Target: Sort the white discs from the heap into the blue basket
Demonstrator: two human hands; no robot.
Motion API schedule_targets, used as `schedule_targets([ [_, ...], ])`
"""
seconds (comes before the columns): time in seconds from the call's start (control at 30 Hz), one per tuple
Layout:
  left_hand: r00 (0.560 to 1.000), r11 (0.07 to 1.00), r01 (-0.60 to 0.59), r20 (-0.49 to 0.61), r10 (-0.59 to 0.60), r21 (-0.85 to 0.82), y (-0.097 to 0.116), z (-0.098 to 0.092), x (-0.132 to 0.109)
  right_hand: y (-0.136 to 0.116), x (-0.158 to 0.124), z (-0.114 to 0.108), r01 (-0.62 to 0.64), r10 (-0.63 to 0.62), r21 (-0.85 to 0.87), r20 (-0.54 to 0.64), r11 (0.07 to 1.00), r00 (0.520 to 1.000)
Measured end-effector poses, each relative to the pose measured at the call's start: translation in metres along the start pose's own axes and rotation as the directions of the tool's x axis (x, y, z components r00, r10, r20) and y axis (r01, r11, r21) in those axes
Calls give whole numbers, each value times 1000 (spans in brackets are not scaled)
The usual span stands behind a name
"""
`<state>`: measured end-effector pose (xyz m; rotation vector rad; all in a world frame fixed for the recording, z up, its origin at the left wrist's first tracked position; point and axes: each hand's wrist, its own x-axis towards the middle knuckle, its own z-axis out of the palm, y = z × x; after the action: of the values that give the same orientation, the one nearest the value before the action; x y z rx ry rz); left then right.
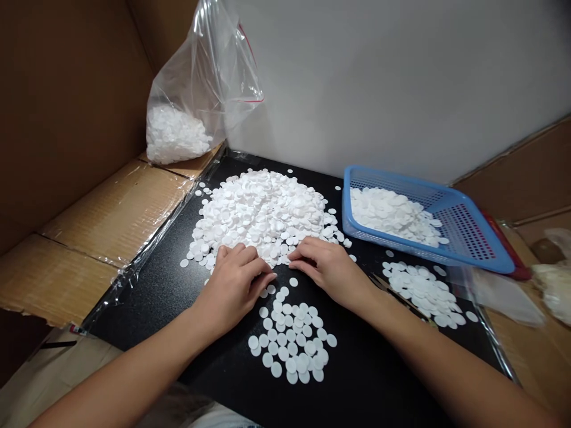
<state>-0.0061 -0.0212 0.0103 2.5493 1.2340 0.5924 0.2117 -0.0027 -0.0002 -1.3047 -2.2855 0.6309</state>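
Note:
My left hand (238, 284) rests at the front edge of a large heap of white round discs (263, 205), its fingers curled and the thumb drawn in against the index finger. Across from it, my right hand (329, 266) is at the same edge, thumb and index finger brought together in a pinch. Whether either hand has a disc between its fingertips is too small to make out. Below and between my hands lies a loose spread of single white discs (292, 336) on the black tabletop (366, 368), some overlapping.
A blue plastic basket (473, 229) holding white discs stands back right. Before it lies a smaller disc pile (422, 288) beside a slim pointed metal tool (401, 297), partly behind my right forearm. A clear bag of discs (176, 135) sits back left on cardboard (120, 205).

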Motion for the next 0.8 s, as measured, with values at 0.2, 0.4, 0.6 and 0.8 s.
schedule_targets([
  [0.2, 994, 998, 53, 102, -49, -40, -1, 4, 1, -11, 1, -15, -149, 149, 137, 11, 979, 989],
  [0.4, 998, 989, 51, -23, -54, -139, -4, -1, -4, -20, 0, -12, -426, 363, 267, 254, 865, 897],
  [0.6, 999, 948, 43, 42, -32, -315, 3, -7, -17, -16, 0, -24, -378, 357, 162, 144, 911, 923],
  [0.8, 988, 952, -8, 144, 55, -307, 8, 1, -28, -16, -1, -21, -306, 274, 132, 214, 943, 938],
])
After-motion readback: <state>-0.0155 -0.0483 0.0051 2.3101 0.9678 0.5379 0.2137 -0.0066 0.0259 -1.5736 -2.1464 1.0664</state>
